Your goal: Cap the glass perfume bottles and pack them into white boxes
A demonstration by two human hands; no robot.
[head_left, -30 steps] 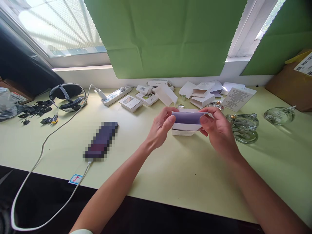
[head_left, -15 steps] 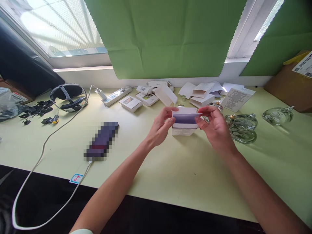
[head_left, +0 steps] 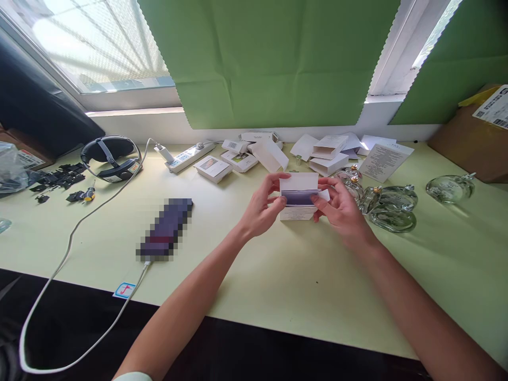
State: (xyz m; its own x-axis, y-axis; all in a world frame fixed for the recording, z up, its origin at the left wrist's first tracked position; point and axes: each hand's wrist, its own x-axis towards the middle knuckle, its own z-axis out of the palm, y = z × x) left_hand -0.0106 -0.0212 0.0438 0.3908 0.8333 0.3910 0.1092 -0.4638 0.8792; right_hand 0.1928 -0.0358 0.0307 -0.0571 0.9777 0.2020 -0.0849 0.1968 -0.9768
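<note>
The pale green desk (head_left: 278, 296) fills most of the view. A green sheet (head_left: 270, 58) hangs over the window at twelve o'clock, probably to cut the glare. A brown carton (head_left: 468, 140) sits against the wall at two o'clock, clear of the working space. At ten o'clock a black headset (head_left: 109, 156) lies near a power strip (head_left: 188, 155). From there a white cable (head_left: 67, 248) runs down to a phone (head_left: 164, 230) lying flat at nine o'clock, so it appears to be charging.

Round glass bottles (head_left: 391, 206) lie on their sides at three o'clock, just beside the right hand (head_left: 341, 211) and within easy reach. Opened packets (head_left: 327, 153) and a printed leaflet (head_left: 387, 156) are heaped near the wall at one o'clock, behind the hands.

Both hands meet a little above the desk's middle. The left hand (head_left: 260, 209) grasps the nine o'clock end of a small white box (head_left: 297, 212), thumb in front and fingers behind. The right hand pinches the three o'clock end in the same way. Gripping both ends keeps the box level, with its opening turned toward the person. The lid flap stands up and shows a purple lining inside. I cannot tell whether the base rests on the desk or hangs just above it.
</note>
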